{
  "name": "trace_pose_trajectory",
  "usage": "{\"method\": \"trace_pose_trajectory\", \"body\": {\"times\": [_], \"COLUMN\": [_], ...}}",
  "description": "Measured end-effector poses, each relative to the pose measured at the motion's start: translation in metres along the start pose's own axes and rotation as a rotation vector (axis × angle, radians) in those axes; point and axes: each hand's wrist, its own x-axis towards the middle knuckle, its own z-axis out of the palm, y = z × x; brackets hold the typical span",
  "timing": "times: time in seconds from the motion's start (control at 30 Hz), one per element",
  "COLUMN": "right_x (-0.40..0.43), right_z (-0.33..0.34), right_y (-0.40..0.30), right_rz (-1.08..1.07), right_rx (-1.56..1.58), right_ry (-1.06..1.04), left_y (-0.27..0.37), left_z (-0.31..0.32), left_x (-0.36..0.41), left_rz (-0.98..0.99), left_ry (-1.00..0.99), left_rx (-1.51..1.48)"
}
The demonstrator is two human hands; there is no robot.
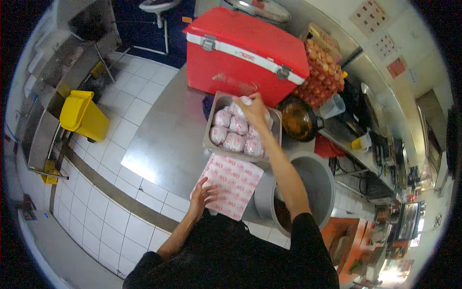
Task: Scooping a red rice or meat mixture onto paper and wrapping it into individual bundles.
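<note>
My right hand reaches over the far part of a rectangular metal pan, its fingers around a paper-wrapped bundle. Several more round bundles, in white paper with a pink-red print, are heaped in the pan. What the paper covers is hidden. In front of the pan, printed wrapping paper lies flat at the near edge of the table. My left hand rests at the left edge of this paper, fingers apart and holding nothing.
Behind the pan stands a red cooler box with metal latches. A net sack of onions and a dark round container are to its right. A large metal pot is beside my right arm. A yellow bin stands on the tiled floor.
</note>
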Motion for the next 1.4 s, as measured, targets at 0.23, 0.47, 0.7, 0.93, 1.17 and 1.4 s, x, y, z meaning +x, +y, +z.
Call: {"method": "trace_pose_trajectory", "body": {"times": [0.23, 0.47, 0.7, 0.93, 1.17, 1.4], "right_x": [0.025, -0.002, 0.021, -0.073, -0.220, -0.257], "right_z": [0.088, 0.088, 0.063, -0.123, -0.223, -0.206], "right_y": [0.002, 0.033, 0.014, -0.023, 0.142, 0.192], "right_rz": [-0.098, -0.576, -0.396, -0.288, 0.231, 0.233], "right_rx": [-0.362, -0.698, -0.407, 0.029, -0.613, -0.751], "right_ry": [-0.025, -0.133, -0.376, 0.034, -0.373, -0.662], "left_y": [-0.002, -0.017, -0.007, 0.015, 0.060, 0.057], "left_z": [-0.020, -0.042, -0.009, 0.011, 0.093, 0.269], "left_x": [-0.028, -0.045, -0.009, -0.002, 0.002, 0.014], "left_rz": [0.058, 0.050, 0.034, 0.309, 0.539, 0.679], "left_ry": [0.219, 0.342, 0.213, 0.245, -0.058, -0.651], "left_rx": [-0.094, -0.101, 0.096, 0.336, 0.643, 1.139]}}
